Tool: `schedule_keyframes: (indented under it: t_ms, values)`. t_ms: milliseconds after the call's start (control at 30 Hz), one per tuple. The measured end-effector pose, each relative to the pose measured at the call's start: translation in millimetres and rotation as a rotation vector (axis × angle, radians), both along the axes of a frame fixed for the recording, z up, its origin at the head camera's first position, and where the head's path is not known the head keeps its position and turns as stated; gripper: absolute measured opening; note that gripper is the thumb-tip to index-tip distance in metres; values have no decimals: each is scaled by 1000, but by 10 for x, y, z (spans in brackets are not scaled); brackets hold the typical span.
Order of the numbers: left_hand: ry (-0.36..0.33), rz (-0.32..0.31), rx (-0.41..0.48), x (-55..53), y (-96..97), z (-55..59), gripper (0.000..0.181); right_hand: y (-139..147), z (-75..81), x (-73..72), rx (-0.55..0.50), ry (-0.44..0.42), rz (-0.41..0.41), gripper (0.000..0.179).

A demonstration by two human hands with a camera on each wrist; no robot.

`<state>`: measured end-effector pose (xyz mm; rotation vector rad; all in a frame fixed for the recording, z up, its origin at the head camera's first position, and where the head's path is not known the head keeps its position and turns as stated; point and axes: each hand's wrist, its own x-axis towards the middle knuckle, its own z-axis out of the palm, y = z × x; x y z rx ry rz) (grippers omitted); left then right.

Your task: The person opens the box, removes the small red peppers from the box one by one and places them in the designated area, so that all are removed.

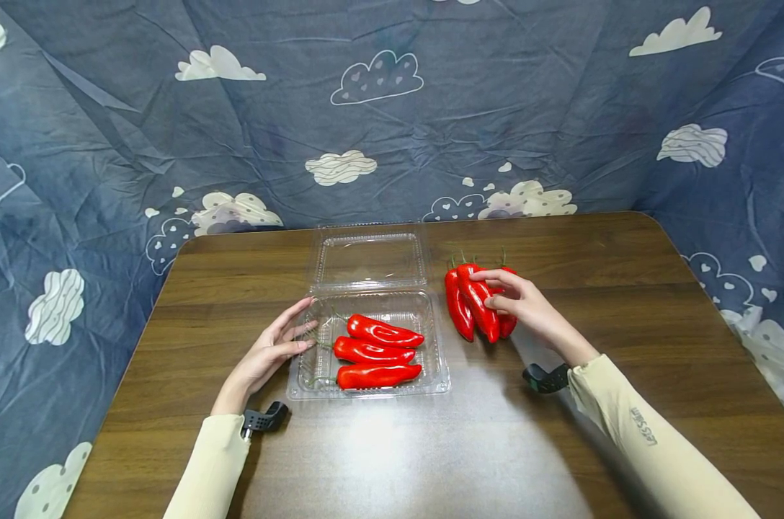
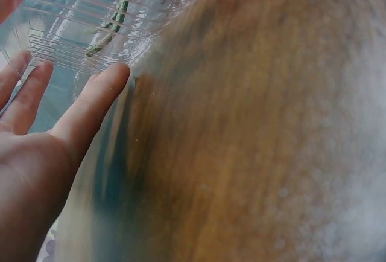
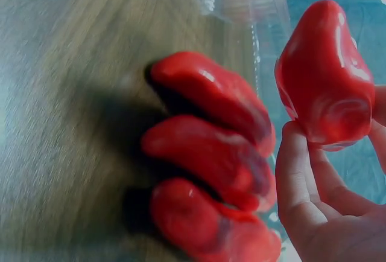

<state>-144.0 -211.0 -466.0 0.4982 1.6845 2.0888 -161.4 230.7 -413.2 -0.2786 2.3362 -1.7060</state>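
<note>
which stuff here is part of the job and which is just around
Part of the job:
right hand, gripping one red pepper
three loose peppers
clear container, its lid open
three packed peppers
left hand, touching the container's side

Just around:
wooden table
cloud-print cloth
black wrist straps, worn

The left forearm, in a cream sleeve (image 1: 210,468) with a black strap (image 1: 256,422) at the wrist, reaches forward and slightly inward, and the left hand (image 1: 269,357) holds its fingers extended and spread, its thumb (image 2: 99,96) fairly straight and set apart from them. The right forearm, in a matching sleeve (image 1: 651,432) and strap (image 1: 546,378), slants forward and leftward from the lower right, and the right hand (image 1: 528,306) pinches, thumb and bent fingers on opposing sides.
</note>
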Motion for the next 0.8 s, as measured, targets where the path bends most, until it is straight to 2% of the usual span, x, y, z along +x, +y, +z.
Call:
schedule_keyframes:
  t_ms: [433, 800]
  values:
    - [7, -2, 4, -18, -15, -59, 71, 217, -38, 45, -80, 7, -45, 43]
    - [-18, 8, 8, -2, 1, -26, 72, 384, -116, 81, -87, 25, -78, 40]
